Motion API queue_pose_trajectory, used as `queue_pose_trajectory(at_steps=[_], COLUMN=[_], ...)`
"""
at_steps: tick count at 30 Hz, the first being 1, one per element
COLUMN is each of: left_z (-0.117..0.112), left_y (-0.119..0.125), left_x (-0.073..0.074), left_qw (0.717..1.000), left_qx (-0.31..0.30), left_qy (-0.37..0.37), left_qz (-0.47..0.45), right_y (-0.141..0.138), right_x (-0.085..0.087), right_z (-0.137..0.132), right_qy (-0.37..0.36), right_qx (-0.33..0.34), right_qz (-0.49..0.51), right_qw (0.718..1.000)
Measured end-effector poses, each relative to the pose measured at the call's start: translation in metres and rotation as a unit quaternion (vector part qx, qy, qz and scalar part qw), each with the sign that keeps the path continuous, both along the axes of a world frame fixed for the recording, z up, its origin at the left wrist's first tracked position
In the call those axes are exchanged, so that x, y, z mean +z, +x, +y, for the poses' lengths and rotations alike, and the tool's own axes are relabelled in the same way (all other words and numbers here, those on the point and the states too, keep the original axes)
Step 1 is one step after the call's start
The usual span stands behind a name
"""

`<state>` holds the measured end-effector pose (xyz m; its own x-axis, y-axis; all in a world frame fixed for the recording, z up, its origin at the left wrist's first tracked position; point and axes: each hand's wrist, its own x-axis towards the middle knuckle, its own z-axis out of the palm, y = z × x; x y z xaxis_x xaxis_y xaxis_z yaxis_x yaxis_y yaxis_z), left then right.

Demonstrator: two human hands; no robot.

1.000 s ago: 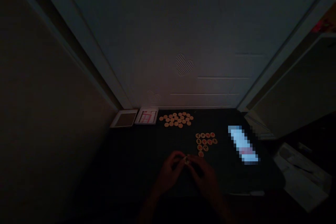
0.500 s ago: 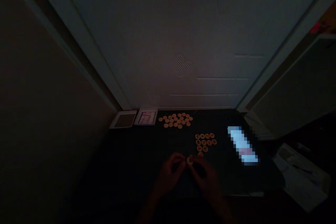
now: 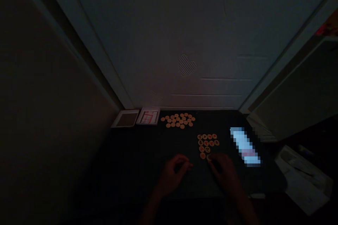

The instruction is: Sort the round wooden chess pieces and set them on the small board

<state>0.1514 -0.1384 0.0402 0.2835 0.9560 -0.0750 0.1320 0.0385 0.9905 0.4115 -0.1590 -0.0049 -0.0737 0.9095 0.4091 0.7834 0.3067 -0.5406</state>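
My right hand [image 3: 223, 168] pinches a round xiangqi piece [image 3: 208, 158] between thumb and fingertips, at the near end of a block of face-up pieces. Just left of it lies a piece with a reddish mark [image 3: 202, 155]. The block [image 3: 206, 143] is set in rows, with red and dark characters on pale discs. My left hand [image 3: 173, 173] hovers over the dark table with curled fingers and a small gap at the thumb; I see nothing in it. Farther back, several plain-looking discs [image 3: 181, 121] lie in a loose cluster, any markings unreadable in the dim light.
A bright, pixelated oblong [image 3: 245, 147] lies on the dark table [image 3: 126, 161] to the right. At the back left are a shallow box part [image 3: 126, 118] and a white box with red lines [image 3: 148, 116]. A white door panel rises behind. Pale containers [image 3: 306, 179] stand beyond the right edge.
My right hand has moved right with the xiangqi piece, away from my left hand, to the near row of the block. My left hand has let go and stays nearly in place.
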Motion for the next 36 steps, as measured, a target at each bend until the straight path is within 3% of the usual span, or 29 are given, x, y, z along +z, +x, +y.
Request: queue_pose_trajectory(at_steps=[36], left_z=[0.007], left_y=[-0.0001], left_x=[-0.0039], left_qw=[0.999], left_qx=[0.034], left_qy=[-0.009], left_qz=[-0.005], right_y=[-0.0016], right_x=[0.0013], right_z=[0.0], right_qy=[0.026], right_qx=[0.015], right_qz=[-0.052], right_qw=[0.998])
